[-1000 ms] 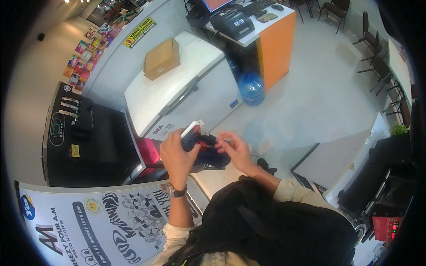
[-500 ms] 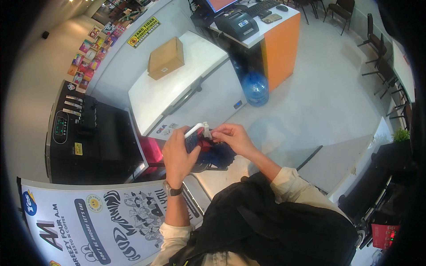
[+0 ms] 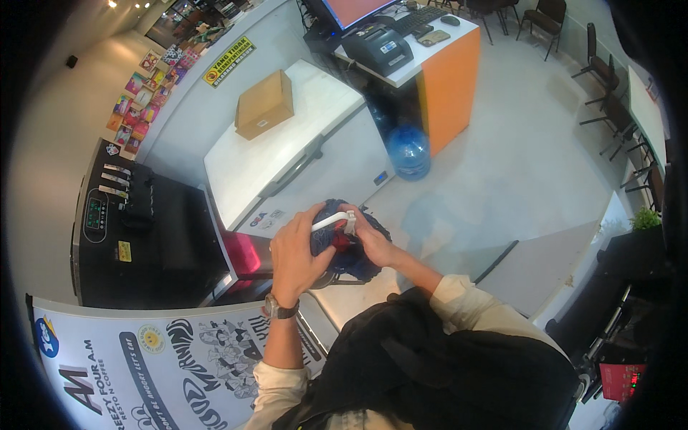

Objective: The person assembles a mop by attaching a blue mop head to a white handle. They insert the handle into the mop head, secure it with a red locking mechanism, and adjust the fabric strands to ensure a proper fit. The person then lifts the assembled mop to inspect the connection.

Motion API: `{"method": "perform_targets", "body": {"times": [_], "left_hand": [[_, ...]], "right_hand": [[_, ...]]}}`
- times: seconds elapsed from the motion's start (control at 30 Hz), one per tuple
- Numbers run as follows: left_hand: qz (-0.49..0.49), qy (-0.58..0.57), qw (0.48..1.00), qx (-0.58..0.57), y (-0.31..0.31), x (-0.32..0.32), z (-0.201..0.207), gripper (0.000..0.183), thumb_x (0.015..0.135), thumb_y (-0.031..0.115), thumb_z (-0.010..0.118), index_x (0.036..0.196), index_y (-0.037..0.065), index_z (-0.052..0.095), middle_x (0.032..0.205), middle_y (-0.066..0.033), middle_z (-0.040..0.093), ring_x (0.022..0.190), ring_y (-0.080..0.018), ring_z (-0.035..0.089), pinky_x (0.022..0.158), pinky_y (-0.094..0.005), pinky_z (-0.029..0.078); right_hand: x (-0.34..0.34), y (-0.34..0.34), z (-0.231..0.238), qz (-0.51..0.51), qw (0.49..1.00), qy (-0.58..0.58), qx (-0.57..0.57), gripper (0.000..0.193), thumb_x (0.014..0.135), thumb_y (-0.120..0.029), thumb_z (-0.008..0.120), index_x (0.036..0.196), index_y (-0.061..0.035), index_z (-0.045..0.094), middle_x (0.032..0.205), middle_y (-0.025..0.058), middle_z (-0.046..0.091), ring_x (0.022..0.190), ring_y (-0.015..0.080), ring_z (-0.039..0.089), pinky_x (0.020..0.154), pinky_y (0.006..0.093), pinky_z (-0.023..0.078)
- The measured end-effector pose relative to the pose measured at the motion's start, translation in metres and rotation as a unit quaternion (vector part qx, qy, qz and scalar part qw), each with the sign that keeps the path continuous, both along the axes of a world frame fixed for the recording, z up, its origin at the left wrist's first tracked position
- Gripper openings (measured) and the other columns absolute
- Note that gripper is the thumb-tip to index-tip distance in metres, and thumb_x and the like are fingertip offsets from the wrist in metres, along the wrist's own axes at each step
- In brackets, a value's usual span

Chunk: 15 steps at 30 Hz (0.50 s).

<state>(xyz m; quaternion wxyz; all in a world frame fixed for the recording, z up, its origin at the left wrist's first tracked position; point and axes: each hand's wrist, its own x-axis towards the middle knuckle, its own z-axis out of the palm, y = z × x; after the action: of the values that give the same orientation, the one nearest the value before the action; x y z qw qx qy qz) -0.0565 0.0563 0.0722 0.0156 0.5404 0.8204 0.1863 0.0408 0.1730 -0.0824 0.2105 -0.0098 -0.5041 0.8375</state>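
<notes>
Between my hands is a dark blue, crumpled fabric bundle (image 3: 362,265) with some red showing in its middle. A white curved band (image 3: 331,219) with a pale clip-like end (image 3: 350,223) lies across its top. My left hand (image 3: 297,247) is closed round the bundle's left side, its thumb pressed on the front and its fingers behind the band. On the other side, my right hand (image 3: 374,242) is wrapped against the bundle next to the clip-like end. Most of the right fingers are hidden behind the fabric.
Ahead stands a white chest freezer (image 3: 326,168) with a cardboard box (image 3: 265,104) on its lid. A black dispensing machine (image 3: 154,236) is at the left, above a printed white counter panel (image 3: 158,365). Beyond are a blue water bottle (image 3: 410,153) and an orange-sided desk (image 3: 450,89).
My right hand's fingertips have moved from a pinch at the clip-like end to round the bundle's right side. Both hands and the bundle have shifted slightly right.
</notes>
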Motion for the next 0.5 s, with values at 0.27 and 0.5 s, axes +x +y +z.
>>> {"method": "perform_targets", "body": {"times": [0.27, 0.5], "left_hand": [[-0.019, 0.037, 0.999, 0.031, 0.016, -0.002, -0.003, 0.068, 0.068, 0.023, 0.077, 0.133, 0.014, 0.058, 0.094, -0.0119, 0.061, 0.087, -0.0349, 0.062, 0.072, -0.0446, 0.048], [-0.015, 0.128, 0.988, 0.080, 0.019, -0.007, -0.013, 0.057, 0.061, 0.036, 0.088, 0.110, 0.012, 0.070, 0.088, -0.0050, 0.065, 0.088, -0.0259, 0.063, 0.098, -0.0475, 0.040]], "right_hand": [[-0.034, -0.009, -0.053, -0.076, 0.975, -0.052, 0.200, 0.051, 0.108, -0.019, 0.020, 0.154, 0.0029, 0.024, 0.161, 0.0258, 0.021, 0.150, 0.0393, 0.021, 0.123, 0.0414, 0.017], [-0.018, -0.003, -0.026, -0.081, 0.981, -0.035, 0.174, 0.041, 0.110, -0.020, 0.027, 0.146, -0.0003, 0.032, 0.146, 0.0192, 0.038, 0.140, 0.0287, 0.036, 0.118, 0.0384, 0.027]]}}
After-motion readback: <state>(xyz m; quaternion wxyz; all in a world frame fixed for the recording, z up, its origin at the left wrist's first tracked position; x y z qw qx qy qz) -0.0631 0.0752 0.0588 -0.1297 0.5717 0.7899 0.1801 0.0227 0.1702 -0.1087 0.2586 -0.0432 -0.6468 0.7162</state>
